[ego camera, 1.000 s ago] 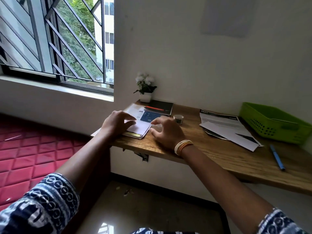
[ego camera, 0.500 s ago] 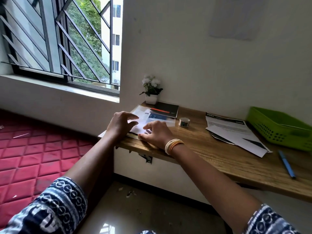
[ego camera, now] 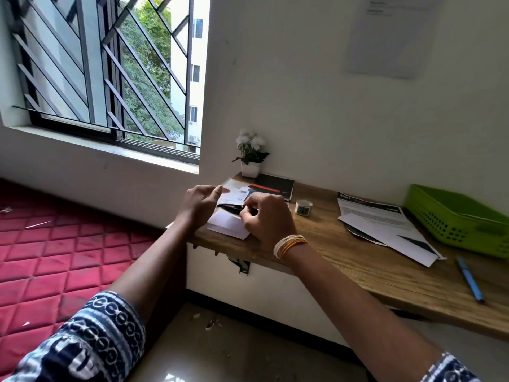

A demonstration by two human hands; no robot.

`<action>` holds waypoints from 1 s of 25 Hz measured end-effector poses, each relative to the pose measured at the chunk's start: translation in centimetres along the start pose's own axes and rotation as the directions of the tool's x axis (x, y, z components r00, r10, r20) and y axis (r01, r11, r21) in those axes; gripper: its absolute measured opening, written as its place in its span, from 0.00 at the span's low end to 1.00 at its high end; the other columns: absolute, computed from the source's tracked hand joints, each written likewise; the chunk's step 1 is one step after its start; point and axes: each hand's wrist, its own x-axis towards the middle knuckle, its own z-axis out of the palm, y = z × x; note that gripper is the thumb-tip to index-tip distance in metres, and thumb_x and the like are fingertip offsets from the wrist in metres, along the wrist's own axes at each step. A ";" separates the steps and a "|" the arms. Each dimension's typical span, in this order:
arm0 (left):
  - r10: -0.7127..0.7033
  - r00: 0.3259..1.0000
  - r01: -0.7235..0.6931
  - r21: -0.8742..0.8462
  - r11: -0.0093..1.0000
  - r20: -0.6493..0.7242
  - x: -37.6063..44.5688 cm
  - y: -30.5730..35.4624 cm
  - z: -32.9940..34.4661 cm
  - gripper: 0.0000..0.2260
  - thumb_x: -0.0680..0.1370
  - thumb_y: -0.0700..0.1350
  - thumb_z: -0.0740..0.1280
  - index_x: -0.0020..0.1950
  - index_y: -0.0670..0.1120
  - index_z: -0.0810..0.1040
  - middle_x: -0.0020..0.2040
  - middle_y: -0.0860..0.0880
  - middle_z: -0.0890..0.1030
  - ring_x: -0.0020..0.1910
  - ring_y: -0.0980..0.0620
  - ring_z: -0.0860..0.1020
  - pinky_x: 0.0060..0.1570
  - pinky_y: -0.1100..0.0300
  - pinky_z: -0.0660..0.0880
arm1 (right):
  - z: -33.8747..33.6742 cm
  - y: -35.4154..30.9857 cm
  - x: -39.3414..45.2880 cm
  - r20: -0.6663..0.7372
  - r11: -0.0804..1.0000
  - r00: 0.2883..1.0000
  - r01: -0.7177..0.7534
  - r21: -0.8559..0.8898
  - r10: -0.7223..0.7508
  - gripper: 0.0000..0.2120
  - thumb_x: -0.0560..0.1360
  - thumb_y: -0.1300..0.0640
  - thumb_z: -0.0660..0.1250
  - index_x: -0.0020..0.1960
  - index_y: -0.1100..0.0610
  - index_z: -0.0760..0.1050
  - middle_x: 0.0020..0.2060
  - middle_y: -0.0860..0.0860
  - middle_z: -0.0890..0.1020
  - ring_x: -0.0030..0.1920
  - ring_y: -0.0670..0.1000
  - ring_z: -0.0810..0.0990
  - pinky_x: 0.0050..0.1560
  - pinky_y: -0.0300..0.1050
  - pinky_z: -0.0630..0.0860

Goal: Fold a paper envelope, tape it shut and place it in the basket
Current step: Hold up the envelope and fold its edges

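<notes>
1. Steadying the work, the left hand (ego camera: 199,201) hovers with loosely curled fingers at the paper's far edge, gripping nothing visible.
2. White paper (ego camera: 230,226) lies at the desk's (ego camera: 344,244) left end, apparently mid-fold.
3. Right hand (ego camera: 264,213) pinches a dark folded edge, likely to form the crease.
4. Tape roll (ego camera: 303,207) waits nearby.
5. Green basket (ego camera: 451,216) sits far right, well apart.

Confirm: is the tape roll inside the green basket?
No, the tape roll stands on the wooden desk, well left of the green basket.
</notes>
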 end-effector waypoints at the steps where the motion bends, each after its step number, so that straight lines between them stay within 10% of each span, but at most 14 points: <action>1: 0.001 1.000 -0.002 -0.037 0.999 -0.006 0.1 0.0 -0.1 0.14 0.80 0.51 0.60 0.52 0.49 0.84 0.52 0.47 0.84 0.54 0.52 0.80 0.48 0.62 0.71 | -0.9 -0.1 0.1 -0.061 0.999 0.998 -0.018 0.049 0.021 0.06 0.69 0.57 0.66 0.41 0.56 0.82 0.36 0.51 0.85 0.37 0.49 0.82 0.41 0.44 0.80; 8: 0.190 0.974 -0.192 0.002 0.981 0.122 -1.1 2.0 0.5 0.18 0.70 0.48 0.70 0.59 0.53 0.80 0.56 0.59 0.80 0.58 0.57 0.78 0.52 0.68 0.70 | -7.5 0.5 3.0 -0.236 0.928 0.940 -0.159 0.338 0.247 0.07 0.71 0.61 0.65 0.39 0.53 0.81 0.32 0.47 0.82 0.33 0.46 0.80 0.39 0.36 0.75; 13: 0.225 0.971 -0.223 0.036 0.974 -0.078 0.8 6.1 0.8 0.14 0.68 0.52 0.75 0.49 0.47 0.85 0.47 0.49 0.85 0.44 0.56 0.82 0.45 0.62 0.78 | -12.0 0.8 4.6 -0.177 0.791 0.934 -0.152 0.593 0.312 0.11 0.75 0.66 0.62 0.38 0.54 0.76 0.34 0.49 0.79 0.39 0.48 0.76 0.43 0.42 0.72; 17: 0.219 0.953 -0.237 -0.067 0.969 -0.211 2.1 9.0 0.2 0.09 0.67 0.51 0.76 0.42 0.48 0.86 0.37 0.54 0.84 0.34 0.61 0.80 0.36 0.68 0.75 | -14.6 1.3 3.6 -0.444 0.742 0.839 0.074 0.667 0.315 0.08 0.68 0.66 0.56 0.36 0.58 0.72 0.31 0.50 0.74 0.36 0.47 0.71 0.38 0.39 0.68; 21: 0.326 0.874 -0.375 -0.075 0.924 -0.361 2.8 11.7 0.4 0.06 0.70 0.49 0.75 0.42 0.48 0.86 0.35 0.57 0.81 0.34 0.64 0.77 0.35 0.76 0.70 | -15.6 2.3 2.9 -0.573 0.746 0.781 0.223 0.628 0.249 0.09 0.65 0.69 0.55 0.35 0.59 0.71 0.31 0.48 0.74 0.35 0.44 0.72 0.39 0.38 0.69; 25: 0.349 0.840 -0.432 -0.125 0.893 -0.415 3.3 12.2 2.0 0.04 0.70 0.37 0.72 0.42 0.43 0.85 0.40 0.49 0.84 0.40 0.52 0.82 0.44 0.61 0.78 | -14.1 4.2 1.7 -0.547 0.721 0.790 0.204 0.662 0.278 0.11 0.68 0.69 0.56 0.39 0.57 0.74 0.34 0.51 0.76 0.38 0.50 0.76 0.43 0.50 0.75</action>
